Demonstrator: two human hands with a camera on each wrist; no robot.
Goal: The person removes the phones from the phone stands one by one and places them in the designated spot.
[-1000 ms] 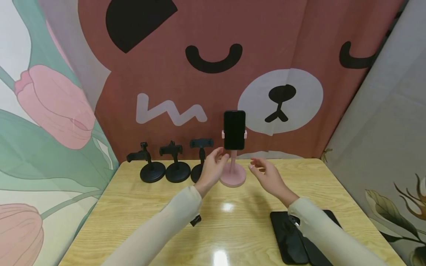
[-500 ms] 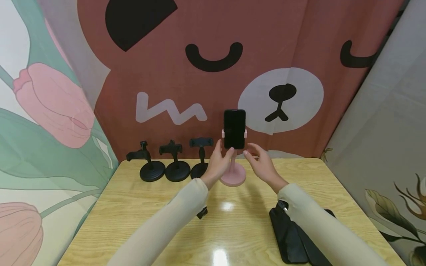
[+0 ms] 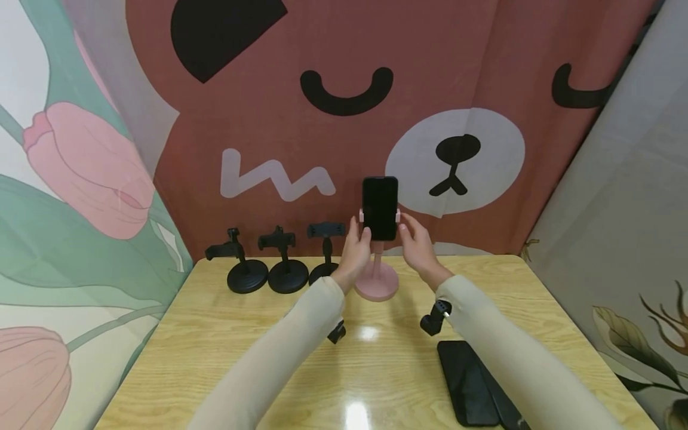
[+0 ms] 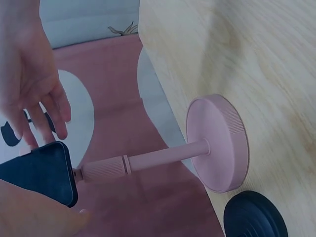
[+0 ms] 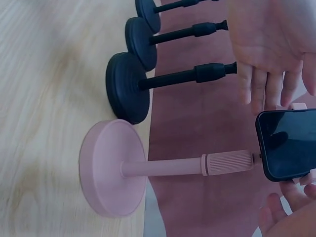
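A black phone stands upright in the clamp of a pink phone stand at the back of the table. On its left side, my left hand is beside the clamp, fingers mostly straight and thumb near the phone's lower corner. Across from it, my right hand has loosely bent fingers close to the other clamp arm. In the right wrist view the left fingertips reach the edge of the phone; whether they press it I cannot tell. Part of the left hand overlaps the phone in the left wrist view.
Three black phone stands, left, middle and right, line the table's back left. Two dark phone-like slabs lie at the front right, partly under the right sleeve. Printed curtains hang behind.
Both hands have risen and closed in on the phone from either side, from around the stand's pole to the clamp. The phone and stand have stayed put.
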